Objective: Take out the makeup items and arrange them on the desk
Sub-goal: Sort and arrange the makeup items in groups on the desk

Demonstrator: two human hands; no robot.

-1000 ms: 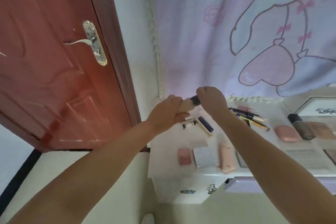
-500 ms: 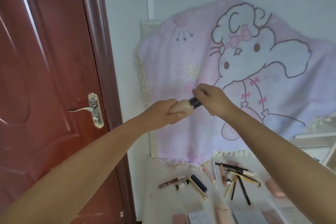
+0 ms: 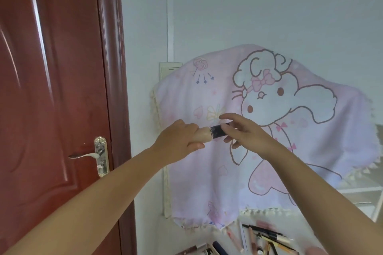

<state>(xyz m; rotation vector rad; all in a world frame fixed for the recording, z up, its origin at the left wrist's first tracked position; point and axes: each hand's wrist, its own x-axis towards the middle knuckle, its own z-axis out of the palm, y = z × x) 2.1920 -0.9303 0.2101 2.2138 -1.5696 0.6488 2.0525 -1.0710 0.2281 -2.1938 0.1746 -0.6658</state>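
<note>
Head view, both arms raised at centre frame in front of the wall.

Left hand (image 3: 179,141): fingers curled round the beige body of a small makeup bottle (image 3: 204,135), held roughly level, cap end pointing toward the right of the frame. Grip firm; most of the beige body was hidden inside the fist, only its right end showing.

Right hand (image 3: 243,132): at the bottle's dark cap (image 3: 217,131). Fingers were spread and fairly straight, thumb above the cap, the other fingers below and behind it. Motion blur on the fingertips; whether they touched the cap or stood just off it could not be told. Not clamped on it.

Cap sat on the bottle's neck, against the beige body.

Background: pink cloth (image 3: 269,134) with a cartoon animal print hung on the pale wall, centre to right of frame. Red-brown door (image 3: 51,89) filled the left side, its metal lever handle (image 3: 91,155) at left centre.

Lower right edge: white desk (image 3: 186,242) partly in view, with a loose row of makeup items (image 3: 263,240) lying on it, pencils, tubes and sticks, below the cloth's fringed hem. These were blurred and cut by the frame edge; individual types not resolved. The held bottle was well above them.
</note>
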